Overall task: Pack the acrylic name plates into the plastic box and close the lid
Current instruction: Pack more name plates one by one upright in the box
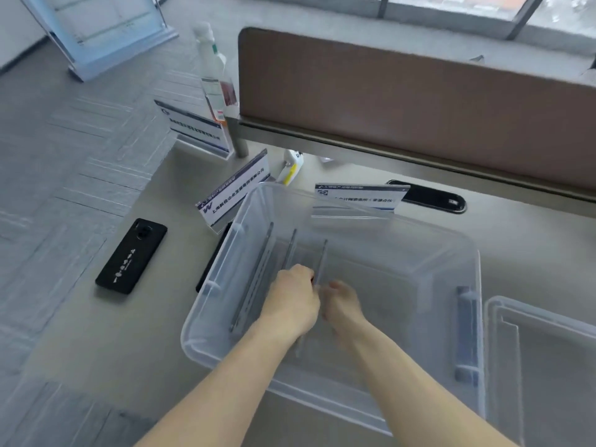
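A clear plastic box (419, 240) stands open on the desk. Three acrylic name plates stand on edge in its left half; the rightmost one (321, 259) runs between my hands. My left hand (295, 300) and my right hand (342, 306) are both inside the box, fingers curled on the near end of that plate. Both hands are blurred. Three more name plates stand on the desk behind the box: one at the far left (196, 129), one by the box's back left corner (233, 191), one behind its back rim (359, 195). The clear lid (545, 359) lies to the right.
A black phone (131, 255) lies on the desk left of the box. A spray bottle (214, 72) and a small white tube (290, 167) stand near the brown partition (419, 101). A black cable port (432, 196) sits behind the box. The desk's left edge drops to carpet.
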{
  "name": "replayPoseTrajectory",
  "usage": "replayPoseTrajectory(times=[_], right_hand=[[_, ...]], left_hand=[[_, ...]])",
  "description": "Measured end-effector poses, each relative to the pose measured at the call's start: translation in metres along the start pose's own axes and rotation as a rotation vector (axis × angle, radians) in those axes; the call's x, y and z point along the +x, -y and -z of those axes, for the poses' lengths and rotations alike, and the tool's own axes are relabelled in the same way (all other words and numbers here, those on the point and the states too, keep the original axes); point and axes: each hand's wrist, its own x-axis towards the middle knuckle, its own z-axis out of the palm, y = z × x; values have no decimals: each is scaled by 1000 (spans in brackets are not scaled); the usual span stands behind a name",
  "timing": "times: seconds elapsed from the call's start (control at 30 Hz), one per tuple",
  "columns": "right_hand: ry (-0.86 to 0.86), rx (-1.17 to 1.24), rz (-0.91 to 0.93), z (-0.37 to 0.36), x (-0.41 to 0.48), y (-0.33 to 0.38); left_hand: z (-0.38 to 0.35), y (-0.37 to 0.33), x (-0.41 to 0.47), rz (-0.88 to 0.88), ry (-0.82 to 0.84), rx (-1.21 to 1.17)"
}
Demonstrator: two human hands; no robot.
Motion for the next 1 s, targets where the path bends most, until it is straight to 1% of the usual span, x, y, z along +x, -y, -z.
replayPoseTrajectory(times=[0.13,0.33,0.53,0.67,0.73,0.83,0.9,1.0], right_hand=[[22,50,-16,-13,9,-5],[46,56,-32,-25,13,-8],[37,88,-23,-21,19,-5],[64,84,-21,-20,22,-9],[26,87,-5,-17,20,-9],[-83,161,113,1,4,6],[-107,241,238,22,-14,31],[-108,267,467,65,-48,90]], left_hand=[[-5,4,4,-12,-60,68],[-1,12,4,-8,-89,110],[1,5,4,-36,-124,97],[2,2,3,-29,-113,78],[8,-1,-1,-24,-108,65],[31,-12,-7,-105,-184,42],[59,-33,-12,-178,-257,-92],[112,-83,-15,-194,-317,-357]])
